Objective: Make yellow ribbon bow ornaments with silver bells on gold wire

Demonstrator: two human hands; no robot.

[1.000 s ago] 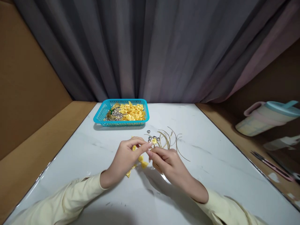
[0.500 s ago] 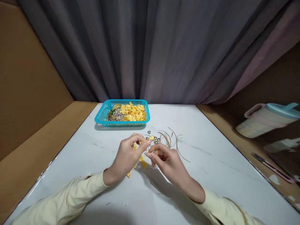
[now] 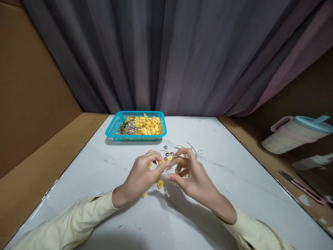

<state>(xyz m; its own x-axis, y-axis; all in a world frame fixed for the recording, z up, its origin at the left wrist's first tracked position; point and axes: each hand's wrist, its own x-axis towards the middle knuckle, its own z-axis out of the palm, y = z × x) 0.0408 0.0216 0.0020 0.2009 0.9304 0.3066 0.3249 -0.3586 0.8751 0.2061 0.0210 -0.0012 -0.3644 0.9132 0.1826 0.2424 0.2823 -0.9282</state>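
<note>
A small yellow ribbon bow (image 3: 170,158) is pinched between the thumb and forefinger of my left hand (image 3: 145,172). My right hand (image 3: 191,173) is close on its right, thumb apart from the raised, curved fingers, fingertips at the bow's edge. Whether a thin wire runs between the hands is too small to tell. Below the fingers lies another yellow bow (image 3: 160,183), partly covered by the left hand. Just beyond the fingertips sit several silver bells (image 3: 165,147). Thin gold wire ties (image 3: 194,150) lie behind my right hand, mostly hidden by it.
A blue plastic basket (image 3: 109,133) with yellow bows, silver bells and a gold wire bundle stands at the back of the white marbled table (image 3: 229,194). Beyond the right edge are small scissors (image 3: 301,187) and a lidded tumbler (image 3: 288,137). A grey curtain (image 3: 182,59) hangs behind.
My right hand's thumb and forefinger have come apart from their pinch, and its fingers have risen toward the bow. My left hand has shifted slightly right and down, still holding the bow.
</note>
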